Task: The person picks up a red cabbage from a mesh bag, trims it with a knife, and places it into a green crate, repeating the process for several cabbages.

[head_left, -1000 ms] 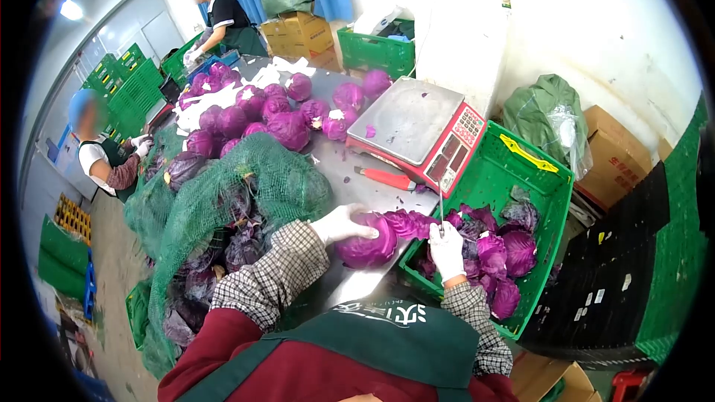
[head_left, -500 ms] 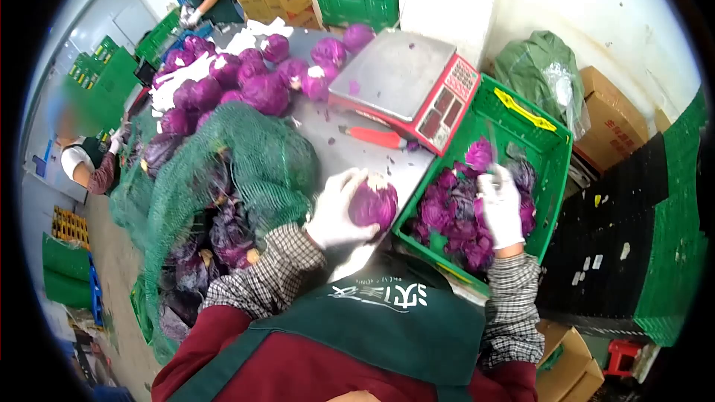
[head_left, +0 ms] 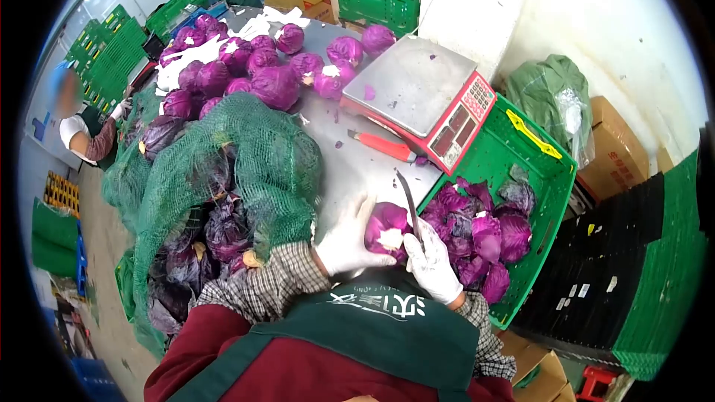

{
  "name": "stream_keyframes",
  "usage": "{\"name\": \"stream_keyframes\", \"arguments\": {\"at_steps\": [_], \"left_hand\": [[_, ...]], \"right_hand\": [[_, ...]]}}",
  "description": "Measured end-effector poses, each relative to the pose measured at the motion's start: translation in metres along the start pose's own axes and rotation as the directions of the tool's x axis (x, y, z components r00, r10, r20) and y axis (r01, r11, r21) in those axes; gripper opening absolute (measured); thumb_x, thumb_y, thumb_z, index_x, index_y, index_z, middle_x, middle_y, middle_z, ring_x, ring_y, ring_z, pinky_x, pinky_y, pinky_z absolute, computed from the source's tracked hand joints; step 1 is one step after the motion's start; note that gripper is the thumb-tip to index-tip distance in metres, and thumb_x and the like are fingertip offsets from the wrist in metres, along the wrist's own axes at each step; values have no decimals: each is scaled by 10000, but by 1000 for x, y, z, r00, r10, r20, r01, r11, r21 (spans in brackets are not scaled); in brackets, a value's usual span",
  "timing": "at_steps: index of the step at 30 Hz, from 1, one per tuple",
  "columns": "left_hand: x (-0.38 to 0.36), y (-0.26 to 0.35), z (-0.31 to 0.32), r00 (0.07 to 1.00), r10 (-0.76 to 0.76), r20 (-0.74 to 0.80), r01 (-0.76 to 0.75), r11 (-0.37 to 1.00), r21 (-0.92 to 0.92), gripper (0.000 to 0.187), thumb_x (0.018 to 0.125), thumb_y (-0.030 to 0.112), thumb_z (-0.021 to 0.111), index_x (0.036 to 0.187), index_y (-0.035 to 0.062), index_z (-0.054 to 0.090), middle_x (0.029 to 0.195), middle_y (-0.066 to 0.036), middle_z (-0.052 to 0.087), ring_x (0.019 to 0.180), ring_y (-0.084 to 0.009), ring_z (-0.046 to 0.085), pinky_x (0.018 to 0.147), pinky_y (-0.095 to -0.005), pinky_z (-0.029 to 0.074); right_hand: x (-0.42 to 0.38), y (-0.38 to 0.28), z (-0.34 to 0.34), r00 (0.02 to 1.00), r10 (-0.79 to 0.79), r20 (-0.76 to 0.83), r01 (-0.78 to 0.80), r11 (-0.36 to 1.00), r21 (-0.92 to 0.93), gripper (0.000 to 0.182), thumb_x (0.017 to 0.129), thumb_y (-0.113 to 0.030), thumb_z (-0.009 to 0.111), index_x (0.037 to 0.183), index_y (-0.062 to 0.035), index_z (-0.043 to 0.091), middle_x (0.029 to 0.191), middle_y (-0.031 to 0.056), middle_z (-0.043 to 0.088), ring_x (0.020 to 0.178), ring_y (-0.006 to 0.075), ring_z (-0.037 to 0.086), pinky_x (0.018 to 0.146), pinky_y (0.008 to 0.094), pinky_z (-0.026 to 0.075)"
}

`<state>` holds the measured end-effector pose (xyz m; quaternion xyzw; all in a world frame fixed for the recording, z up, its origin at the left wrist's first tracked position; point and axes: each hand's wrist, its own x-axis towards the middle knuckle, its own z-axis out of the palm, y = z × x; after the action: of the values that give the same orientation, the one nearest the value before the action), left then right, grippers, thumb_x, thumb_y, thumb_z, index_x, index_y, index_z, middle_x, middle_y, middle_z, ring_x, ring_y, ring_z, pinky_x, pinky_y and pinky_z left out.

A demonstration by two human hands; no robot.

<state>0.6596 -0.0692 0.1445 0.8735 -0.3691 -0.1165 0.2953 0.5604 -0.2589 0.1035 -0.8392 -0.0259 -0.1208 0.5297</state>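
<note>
Cabbage (head_left: 387,225): purple, round, pale cut stem facing up.

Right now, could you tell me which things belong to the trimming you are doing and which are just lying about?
In use:
- left hand holding the purple cabbage
- right hand with the knife
- green crate of cut leaves

Lying about:
- scale
- red-handled knife
- cardboard boxes

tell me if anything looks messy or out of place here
Small purple scraps are scattered on the scale and the table. A red-handled knife lies loose beside the scale.
</note>
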Motion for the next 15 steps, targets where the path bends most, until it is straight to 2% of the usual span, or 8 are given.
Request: {"name": "stream_keyframes", "arguments": {"at_steps": [1, 5, 6, 7, 10, 11, 14, 15], "left_hand": [[-2, 2, 1, 1000, -26, 14, 26, 1000, -4, 1177, 603, 514, 812, 1425, -69, 205, 1393, -342, 274, 1315, -471, 290, 1105, -459, 274], [-3, 2, 2, 998, -54, 25, 55, 998, -7, 1135, 611, 510, 807, 1406, -77, 249, 1374, -330, 312, 1309, -452, 309, 1100, -448, 291], [-1, 2, 1, 998, -55, 29, 55, 998, -14, 1129, 611, 512, 806, 1401, -79, 258, 1372, -327, 316, 1305, -448, 316, 1098, -446, 294], [0, 2, 0, 998, -55, 35, 56, 998, -22, 1123, 611, 514, 804, 1396, -81, 266, 1370, -325, 321, 1300, -444, 324, 1096, -445, 298], [3, 3, 0, 999, -41, 28, 41, 999, -18, 1111, 607, 519, 802, 1380, -90, 286, 1350, -321, 350, 1280, -436, 351, 1087, -439, 310], [4, 2, 0, 999, -33, 22, 33, 999, -11, 1108, 605, 521, 802, 1374, -93, 292, 1341, -320, 362, 1272, -434, 360, 1083, -437, 315], [7, 1, 0, 1000, -16, 23, 15, 999, 39, 1103, 603, 527, 799, 1362, -102, 305, 1310, -316, 400, 1253, -431, 381, 1071, -438, 326], [9, -1, 2, 1000, -17, 16, 16, 999, 43, 1098, 601, 526, 798, 1357, -104, 310, 1301, -314, 409, 1249, -429, 386, 1066, -439, 330]], "right_hand": [[-1, 4, -1, 999, -2, 39, 2, 1000, -3, 498, 973, -245, 503, 1384, 6, 380, 1174, 156, 548, 500, 103, 475, 519, 237, 459], [-3, 3, -7, 994, 2, 109, 12, 992, -125, 521, 984, -238, 446, 1410, 33, 316, 1342, 244, 441, 953, 279, 499, 844, 330, 430], [-3, 0, -6, 985, -95, 147, 122, 975, -187, 551, 980, -250, 431, 1407, 67, 286, 1394, 296, 379, 1277, 408, 415, 1071, 390, 345], [-2, -8, -6, 991, -21, 133, 45, 983, -177, 571, 980, -266, 422, 1418, 63, 260, 1397, 304, 366, 1271, 414, 419, 1051, 395, 371], [1, -19, -8, 988, 29, 154, 4, 979, -205, 526, 953, -106, 441, 1398, 109, 260, 1409, 286, 356, 1292, 389, 405, 1041, 383, 386], [2, -20, -8, 985, 55, 164, -16, 974, -227, 502, 956, -112, 439, 1389, 93, 286, 1422, 288, 335, 1271, 386, 428, 998, 378, 425], [10, -26, -10, 966, 19, 257, 94, 903, -420, 429, 958, -114, 432, 1331, 87, 369, 1364, 276, 421, 1226, 358, 477, 952, 371, 457], [16, -30, -10, 971, 53, 234, 40, 927, -373, 401, 959, -119, 431, 1309, 73, 398, 1315, 268, 465, 1189, 350, 505, 918, 372, 473]]}}
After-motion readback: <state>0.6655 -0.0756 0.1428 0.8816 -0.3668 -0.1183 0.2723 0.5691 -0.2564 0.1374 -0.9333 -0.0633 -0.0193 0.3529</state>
